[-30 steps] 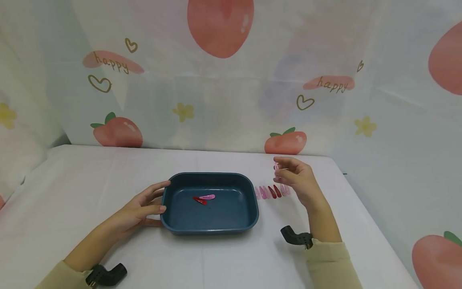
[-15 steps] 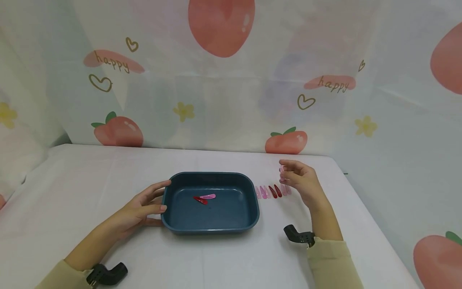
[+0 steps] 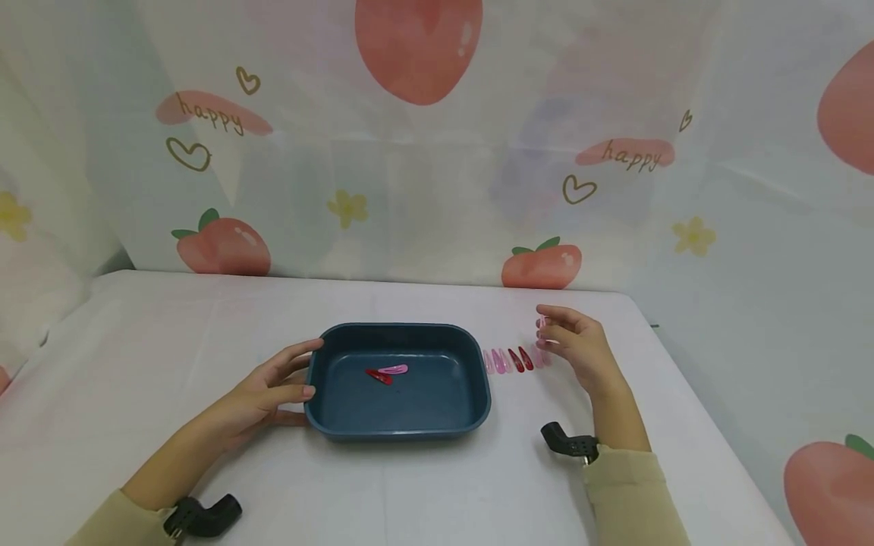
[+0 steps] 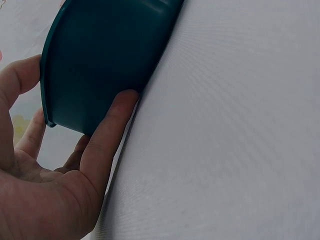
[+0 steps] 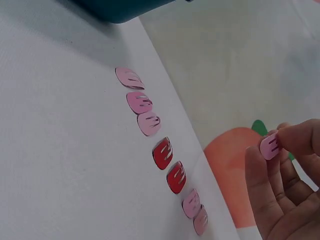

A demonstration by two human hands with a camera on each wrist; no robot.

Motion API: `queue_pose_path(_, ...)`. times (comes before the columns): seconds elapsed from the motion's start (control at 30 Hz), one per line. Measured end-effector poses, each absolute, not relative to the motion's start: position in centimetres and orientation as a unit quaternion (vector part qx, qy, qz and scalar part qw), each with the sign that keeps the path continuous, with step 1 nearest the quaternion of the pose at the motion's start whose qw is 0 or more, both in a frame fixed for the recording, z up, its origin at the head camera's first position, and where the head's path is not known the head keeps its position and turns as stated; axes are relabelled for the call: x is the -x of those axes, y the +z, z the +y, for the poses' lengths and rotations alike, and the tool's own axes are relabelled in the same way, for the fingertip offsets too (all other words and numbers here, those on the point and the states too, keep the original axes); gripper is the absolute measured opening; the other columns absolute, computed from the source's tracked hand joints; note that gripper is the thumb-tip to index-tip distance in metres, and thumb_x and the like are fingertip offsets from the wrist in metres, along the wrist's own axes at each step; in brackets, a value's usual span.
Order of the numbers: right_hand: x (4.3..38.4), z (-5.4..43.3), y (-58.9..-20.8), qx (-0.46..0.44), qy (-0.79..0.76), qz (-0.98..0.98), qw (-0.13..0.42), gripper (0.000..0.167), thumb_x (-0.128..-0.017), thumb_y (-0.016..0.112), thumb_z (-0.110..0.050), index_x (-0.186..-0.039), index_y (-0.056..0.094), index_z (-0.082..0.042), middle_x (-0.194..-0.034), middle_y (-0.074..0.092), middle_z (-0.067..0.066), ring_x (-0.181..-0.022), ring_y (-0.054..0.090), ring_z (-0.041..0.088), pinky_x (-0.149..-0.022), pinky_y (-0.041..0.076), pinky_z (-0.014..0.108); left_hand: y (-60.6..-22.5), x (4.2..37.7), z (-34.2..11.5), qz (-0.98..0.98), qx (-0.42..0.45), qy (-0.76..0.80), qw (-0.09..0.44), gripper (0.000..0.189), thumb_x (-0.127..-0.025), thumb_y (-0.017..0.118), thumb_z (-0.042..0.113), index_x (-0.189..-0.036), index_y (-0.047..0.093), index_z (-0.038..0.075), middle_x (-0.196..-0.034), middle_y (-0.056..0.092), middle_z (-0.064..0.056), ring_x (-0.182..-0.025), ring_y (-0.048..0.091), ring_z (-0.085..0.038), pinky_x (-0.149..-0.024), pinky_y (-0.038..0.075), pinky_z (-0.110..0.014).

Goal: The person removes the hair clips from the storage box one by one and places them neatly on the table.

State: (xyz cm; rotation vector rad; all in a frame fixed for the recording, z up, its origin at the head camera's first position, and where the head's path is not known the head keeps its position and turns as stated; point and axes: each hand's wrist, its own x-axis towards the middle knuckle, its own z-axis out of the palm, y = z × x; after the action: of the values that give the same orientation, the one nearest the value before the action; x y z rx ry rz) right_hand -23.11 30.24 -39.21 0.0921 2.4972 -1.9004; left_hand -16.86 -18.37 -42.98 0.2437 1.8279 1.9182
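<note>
A dark teal rectangular tray [image 3: 437,398] sits on the table. Its left end is touched by my left hand [image 3: 253,398], whose spread fingers lie along the rim and end wall [image 4: 82,85]. Inside the tray are a pink hair clip [image 3: 394,370] and a red hair clip [image 3: 378,377]. Above the right end of a row of clips, my right hand [image 3: 580,349] pinches another pink hair clip [image 5: 269,147] between thumb and fingertips. That row, right of the tray, holds pale pink, pink and two red clips [image 5: 163,153].
White cloth covers the table [image 3: 382,493]. A fabric backdrop [image 3: 423,182] with peach prints rises behind the far edge. Each wrist carries a black camera mount, the left mount [image 3: 203,517] and the right mount [image 3: 567,440].
My right hand has shifted a little to the right and slightly lower, still pinching the pink hair clip. The left hand and the tray have stayed in place.
</note>
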Motion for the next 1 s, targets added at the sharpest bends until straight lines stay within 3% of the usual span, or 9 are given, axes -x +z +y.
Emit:
queue_pose_path(0.23, 23.2, 31.1, -39.5, -0.039, -0.602, 0.797, 0.001, 0.040, -0.099, 0.061, -0.012, -0.137, 0.055, -0.003, -0.106, 0.058, 0.003, -0.093, 0.064, 0.010, -0.084, 0.057, 0.023, -43.0, 17.0, -18.4, 0.668, -0.092, 0.699, 0.237, 0.070, -0.097, 0.062, 0.012, -0.157, 0.027, 0.025, -0.163, 0.016, -0.016, -0.145, 0.028, -0.048, -0.091, 0.054, -0.055)
queue_pose_path(0.63, 23.3, 31.9, -39.5, -0.073, -0.584, 0.809, 0.008, 0.045, -0.099, 0.057, -0.008, -0.142, 0.049, 0.003, -0.107, 0.058, 0.006, -0.090, 0.064, 0.010, -0.082, 0.057, 0.022, -42.9, 17.1, -18.4, 0.671, -0.093, 0.698, 0.233, 0.070, -0.097, 0.063, 0.011, -0.156, 0.029, 0.026, -0.163, 0.016, -0.017, -0.144, 0.030, -0.048, -0.091, 0.055, -0.055)
queue_pose_path(1.0, 23.3, 32.6, -40.7, -0.103, -0.522, 0.846, 0.004, 0.041, -0.099, 0.058, -0.010, -0.139, 0.055, -0.003, -0.109, 0.056, 0.010, -0.089, 0.061, 0.012, -0.078, 0.057, 0.020, -43.1, 17.0, -18.5, 0.666, -0.096, 0.701, 0.236, 0.070, -0.097, 0.062, 0.009, -0.157, 0.028, 0.025, -0.163, 0.016, -0.016, -0.145, 0.029, -0.048, -0.091, 0.054, -0.055)
